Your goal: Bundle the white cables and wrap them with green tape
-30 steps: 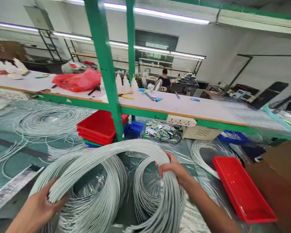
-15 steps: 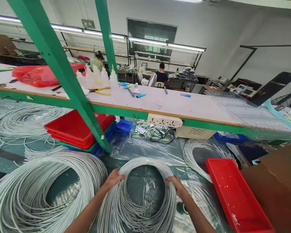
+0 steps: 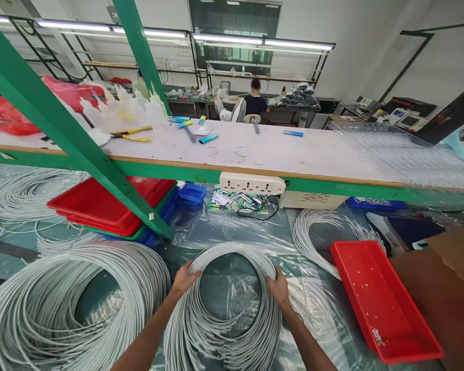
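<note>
A coil of pale grey cable lies on the plastic-covered bench in front of me. My left hand is closed round its upper left side, and my right hand grips its upper right side. Many loose cable ends fan out at the lower part of the coil, towards me. To the left, close to my left forearm, rests a larger coil of the same cable. The undersides of both hands' grips are partly hidden by the cables.
Stacked red trays stand behind the large coil, by a slanting green post. A red tray with small bits sits at the right. Behind are a power strip, a raised shelf and a person seated far off.
The view has shifted slightly. Both hands still hold the coil, whose loose ends now hang more spread apart at the bottom; my right hand sits a little higher against its outer side.
</note>
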The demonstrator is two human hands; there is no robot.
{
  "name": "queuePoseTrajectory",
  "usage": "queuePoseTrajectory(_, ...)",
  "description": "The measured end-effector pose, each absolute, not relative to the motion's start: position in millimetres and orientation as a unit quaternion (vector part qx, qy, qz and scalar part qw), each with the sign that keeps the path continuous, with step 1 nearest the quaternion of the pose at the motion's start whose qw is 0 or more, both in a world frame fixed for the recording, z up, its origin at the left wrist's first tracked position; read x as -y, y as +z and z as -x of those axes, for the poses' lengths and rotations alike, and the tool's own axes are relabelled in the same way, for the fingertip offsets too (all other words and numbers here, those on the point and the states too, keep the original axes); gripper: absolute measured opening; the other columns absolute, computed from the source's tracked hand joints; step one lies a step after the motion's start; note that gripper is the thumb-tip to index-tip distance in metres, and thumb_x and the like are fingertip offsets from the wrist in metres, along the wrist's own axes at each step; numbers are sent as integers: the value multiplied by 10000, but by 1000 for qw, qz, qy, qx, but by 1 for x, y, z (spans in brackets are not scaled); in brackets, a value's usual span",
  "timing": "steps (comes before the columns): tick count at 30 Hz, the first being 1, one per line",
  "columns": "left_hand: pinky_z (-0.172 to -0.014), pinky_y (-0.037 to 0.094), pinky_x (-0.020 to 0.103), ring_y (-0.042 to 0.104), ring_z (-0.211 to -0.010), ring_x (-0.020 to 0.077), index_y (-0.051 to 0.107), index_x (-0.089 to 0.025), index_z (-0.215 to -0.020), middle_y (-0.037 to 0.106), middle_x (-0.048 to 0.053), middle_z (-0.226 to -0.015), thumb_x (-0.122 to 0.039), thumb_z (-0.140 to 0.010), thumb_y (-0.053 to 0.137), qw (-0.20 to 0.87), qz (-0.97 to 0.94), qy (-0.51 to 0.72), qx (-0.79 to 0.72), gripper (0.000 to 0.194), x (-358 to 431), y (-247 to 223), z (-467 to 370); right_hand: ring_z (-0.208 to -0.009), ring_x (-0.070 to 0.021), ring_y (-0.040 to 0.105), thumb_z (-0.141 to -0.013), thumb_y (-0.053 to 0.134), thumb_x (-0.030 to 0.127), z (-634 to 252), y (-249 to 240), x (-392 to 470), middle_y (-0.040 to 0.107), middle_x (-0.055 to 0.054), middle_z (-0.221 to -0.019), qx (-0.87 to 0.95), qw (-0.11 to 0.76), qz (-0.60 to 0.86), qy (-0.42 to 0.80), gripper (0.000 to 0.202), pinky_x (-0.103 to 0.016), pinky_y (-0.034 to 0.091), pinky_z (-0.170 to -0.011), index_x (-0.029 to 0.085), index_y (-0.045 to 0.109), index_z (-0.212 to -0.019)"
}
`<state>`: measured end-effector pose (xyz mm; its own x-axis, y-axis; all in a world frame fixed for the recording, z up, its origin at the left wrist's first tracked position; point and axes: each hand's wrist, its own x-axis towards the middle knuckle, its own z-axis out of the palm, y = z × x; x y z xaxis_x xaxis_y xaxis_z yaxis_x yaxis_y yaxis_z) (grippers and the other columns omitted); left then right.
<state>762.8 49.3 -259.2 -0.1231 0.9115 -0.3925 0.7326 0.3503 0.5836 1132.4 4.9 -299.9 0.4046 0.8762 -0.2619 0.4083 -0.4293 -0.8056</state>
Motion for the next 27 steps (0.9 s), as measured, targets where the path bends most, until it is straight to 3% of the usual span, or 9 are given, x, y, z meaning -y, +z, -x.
queuePoseTrajectory(5,-841,527,314,654,-1130,300,574,-157,-1308,670,117,-1284,-400,-811,580,321,-567,107,-751,553,-54,-262,-759,-1137,-356,643,-715,535,370,-1129,-305,0,685,-183,-1223,442,290,780,335,666,-405,517,-940,73,600,-1307)
queuePoseTrajectory(10,-1031,431,404,498,-1324,337,505,-169,-1362,603,142,-1365,-401,-858,534,288,-579,74,-759,556,-58,-271,-765,-1298,-355,526,-796,499,358,-1121,-309,3,599,-189,-1359,465,263,786,311,644,-447,415,-1070,77,527,-1375)
queuePoseTrajectory(16,-950,453,415,524,-1288,373,357,-188,-1440,524,191,-1419,-402,-799,608,303,-574,46,-759,720,-48,-273,-770,-1304,-340,528,-822,520,420,-1119,-306,9,542,-199,-1422,483,259,773,319,670,-419,435,-1053,75,475,-1395)
queuePoseTrajectory(23,-934,480,358,589,-1233,341,404,-104,-1397,589,213,-1346,-375,-781,616,360,-532,76,-763,706,-25,-261,-750,-1273,-369,552,-784,554,499,-1118,-303,14,558,-196,-1402,463,261,783,323,727,-435,469,-1004,107,458,-1390)
queuePoseTrajectory(27,-972,489,362,480,-1357,336,391,-118,-1428,489,202,-1468,-414,-796,600,366,-517,122,-765,729,22,-245,-743,-1255,-409,551,-775,528,512,-1114,-296,34,559,-242,-1374,439,250,803,317,762,-482,472,-983,80,422,-1395)
